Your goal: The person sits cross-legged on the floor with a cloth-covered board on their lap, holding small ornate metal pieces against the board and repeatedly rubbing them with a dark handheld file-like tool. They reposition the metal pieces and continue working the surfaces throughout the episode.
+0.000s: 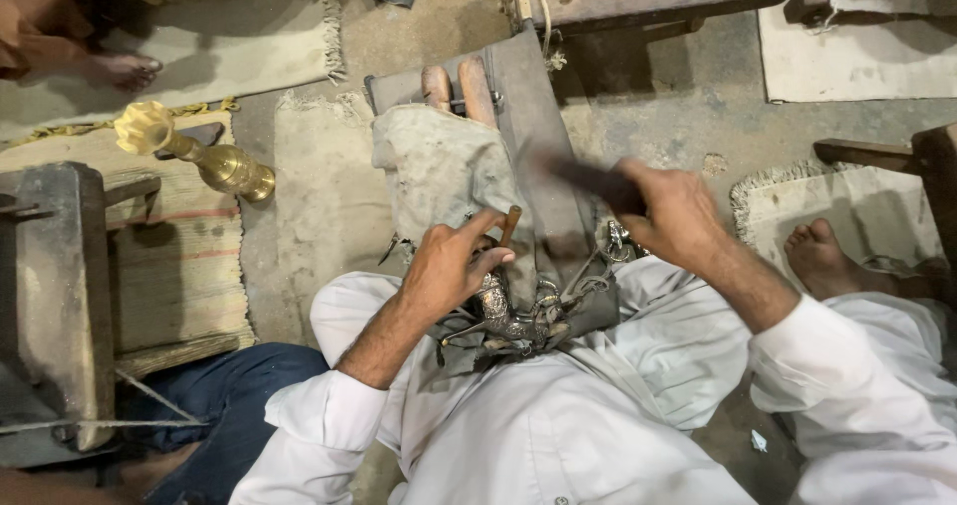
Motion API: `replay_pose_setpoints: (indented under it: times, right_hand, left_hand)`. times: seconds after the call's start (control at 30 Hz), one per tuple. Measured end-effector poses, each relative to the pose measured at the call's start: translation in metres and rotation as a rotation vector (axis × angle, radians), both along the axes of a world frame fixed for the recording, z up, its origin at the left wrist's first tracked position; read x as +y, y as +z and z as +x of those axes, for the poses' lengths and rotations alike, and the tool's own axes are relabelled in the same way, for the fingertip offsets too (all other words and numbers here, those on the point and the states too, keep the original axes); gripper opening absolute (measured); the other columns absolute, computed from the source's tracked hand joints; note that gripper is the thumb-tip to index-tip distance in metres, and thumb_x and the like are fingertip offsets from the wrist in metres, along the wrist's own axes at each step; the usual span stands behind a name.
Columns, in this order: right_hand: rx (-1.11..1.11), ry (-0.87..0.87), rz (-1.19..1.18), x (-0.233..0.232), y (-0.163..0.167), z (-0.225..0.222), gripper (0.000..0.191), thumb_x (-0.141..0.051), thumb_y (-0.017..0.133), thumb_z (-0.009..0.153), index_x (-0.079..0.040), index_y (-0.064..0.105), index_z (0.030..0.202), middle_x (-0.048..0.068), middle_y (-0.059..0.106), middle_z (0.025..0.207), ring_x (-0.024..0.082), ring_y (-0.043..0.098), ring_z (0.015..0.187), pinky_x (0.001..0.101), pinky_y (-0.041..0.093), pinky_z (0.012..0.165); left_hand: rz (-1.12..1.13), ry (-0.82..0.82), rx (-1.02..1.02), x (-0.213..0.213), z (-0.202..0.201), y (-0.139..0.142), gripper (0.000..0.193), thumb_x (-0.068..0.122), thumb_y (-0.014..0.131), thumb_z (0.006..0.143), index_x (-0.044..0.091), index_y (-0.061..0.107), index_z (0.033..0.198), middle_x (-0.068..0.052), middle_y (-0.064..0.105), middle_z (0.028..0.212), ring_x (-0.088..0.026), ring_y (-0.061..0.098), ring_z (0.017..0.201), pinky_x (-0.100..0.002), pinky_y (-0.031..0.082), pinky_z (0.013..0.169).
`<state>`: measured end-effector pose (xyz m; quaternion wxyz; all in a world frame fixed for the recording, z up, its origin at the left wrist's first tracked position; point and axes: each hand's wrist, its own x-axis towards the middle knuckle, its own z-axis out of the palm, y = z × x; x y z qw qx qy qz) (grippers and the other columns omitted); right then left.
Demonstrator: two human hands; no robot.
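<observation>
The left hand (451,264) pinches a thin brown punch (509,225) upright between thumb and fingers, its tip on an ornate silvery metal piece (508,318) lying just below the palm in the lap. The right hand (670,209), off to the right and apart, is closed around a dark, motion-blurred hammer (588,179). Beyond the left hand's fingers lies a grey cloth (439,166), and far to its left a brass vase (199,154).

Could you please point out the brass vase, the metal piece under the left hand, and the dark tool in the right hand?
brass vase (227,166), head view, on its round body.
metal piece (503,316), head view, on its silvery middle.
dark tool (583,176), head view, on its blurred shaft.
</observation>
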<state>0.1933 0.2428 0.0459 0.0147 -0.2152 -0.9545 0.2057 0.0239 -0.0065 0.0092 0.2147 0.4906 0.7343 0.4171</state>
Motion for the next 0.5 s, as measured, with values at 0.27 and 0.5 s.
replay_pose_setpoints:
  times: [0.27,0.5]
  right_hand:
    - [-0.109,0.114,0.188,0.0065,0.0079,0.0004,0.041,-0.006,0.073,0.073,-0.011,0.064,0.113,0.015,0.072,0.086,0.036,0.072,0.086,0.0481,0.055,0.079]
    - [-0.003,0.066,0.104,0.0061,0.0088,-0.0009,0.032,-0.010,0.074,0.075,-0.009,0.062,0.105,0.014,0.072,0.084,0.036,0.072,0.084,0.0490,0.055,0.075]
  left_hand:
    - [0.017,-0.015,0.015,-0.0003,-0.0018,-0.0058,0.036,0.026,0.077,0.091,0.007,0.062,0.118,-0.017,0.076,0.078,-0.039,0.073,0.073,-0.045,0.054,0.061]
    - [-0.038,-0.003,0.015,0.0010,-0.0010,-0.0054,0.038,0.026,0.079,0.089,0.008,0.064,0.119,-0.019,0.075,0.076,-0.040,0.074,0.076,-0.045,0.055,0.064]
